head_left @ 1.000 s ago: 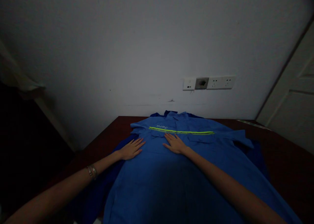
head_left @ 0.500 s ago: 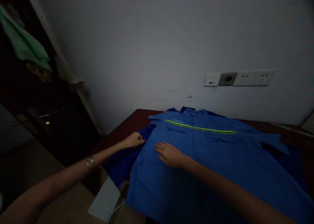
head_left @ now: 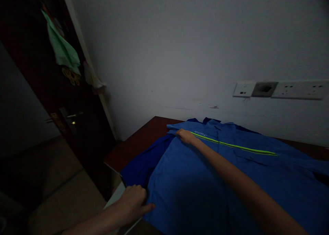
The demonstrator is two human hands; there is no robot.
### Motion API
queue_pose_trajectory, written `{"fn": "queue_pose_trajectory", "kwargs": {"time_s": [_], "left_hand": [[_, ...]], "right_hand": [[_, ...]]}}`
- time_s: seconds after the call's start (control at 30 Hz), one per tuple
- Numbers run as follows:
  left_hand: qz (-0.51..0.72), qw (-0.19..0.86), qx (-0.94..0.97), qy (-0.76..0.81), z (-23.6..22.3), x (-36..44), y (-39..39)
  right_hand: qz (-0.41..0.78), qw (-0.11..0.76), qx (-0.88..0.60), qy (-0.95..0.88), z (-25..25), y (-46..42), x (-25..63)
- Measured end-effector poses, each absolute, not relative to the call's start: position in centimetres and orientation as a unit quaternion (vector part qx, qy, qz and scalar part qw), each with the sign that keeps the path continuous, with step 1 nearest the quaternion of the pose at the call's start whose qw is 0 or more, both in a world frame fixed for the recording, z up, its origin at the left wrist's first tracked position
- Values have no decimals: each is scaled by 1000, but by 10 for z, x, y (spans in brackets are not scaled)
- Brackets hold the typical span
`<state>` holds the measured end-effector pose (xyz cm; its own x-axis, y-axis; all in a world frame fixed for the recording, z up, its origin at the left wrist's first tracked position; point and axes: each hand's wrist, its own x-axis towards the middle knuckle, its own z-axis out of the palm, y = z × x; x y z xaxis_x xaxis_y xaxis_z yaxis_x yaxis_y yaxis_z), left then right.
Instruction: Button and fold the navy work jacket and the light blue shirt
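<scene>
A light blue work shirt (head_left: 195, 183) with a yellow-green stripe and small lettering on the chest lies spread, front up. A darker blue garment (head_left: 146, 159) shows from under it at the left side and behind the collar. My left hand (head_left: 135, 200) is closed at the shirt's lower left side edge, its thumb on top of the cloth and its fingertips hidden. Up by the left sleeve, my right hand (head_left: 185, 136) has its fingers bent and closed on the shirt near the stripe's end.
The clothes lie on a dark red-brown table (head_left: 137, 137) against a pale wall with a row of sockets (head_left: 280, 90). To the left stands a dark door (head_left: 77, 142) with a green cloth (head_left: 63, 51) hanging on it. Something white (head_left: 117, 195) is below the table's left edge.
My left hand has moved down and nearer along the shirt's side. My right hand has gone up from lying flat on the shirt to the sleeve. The view has shifted left.
</scene>
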<state>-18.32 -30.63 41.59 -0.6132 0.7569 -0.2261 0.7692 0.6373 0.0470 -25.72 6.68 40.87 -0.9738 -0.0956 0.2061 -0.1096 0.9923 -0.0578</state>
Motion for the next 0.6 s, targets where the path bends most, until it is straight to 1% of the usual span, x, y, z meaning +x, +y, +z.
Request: {"fn": "queue_pose_trajectory", "kwargs": {"time_s": [0.23, 0.4, 0.47, 0.53, 0.6], "left_hand": [[-29, 142, 393, 908, 414, -174, -306], [52, 162, 402, 900, 408, -181, -311], [114, 216, 399, 884, 409, -188, -316], [179, 312, 399, 843, 413, -197, -319], [218, 415, 390, 792, 417, -205, -320]], "right_hand": [[13, 72, 98, -993, 393, 59, -276], [5, 66, 103, -992, 397, 65, -280], [11, 71, 99, -993, 403, 69, -284], [15, 69, 91, -993, 407, 72, -288], [11, 61, 80, -995, 408, 71, -290]]}}
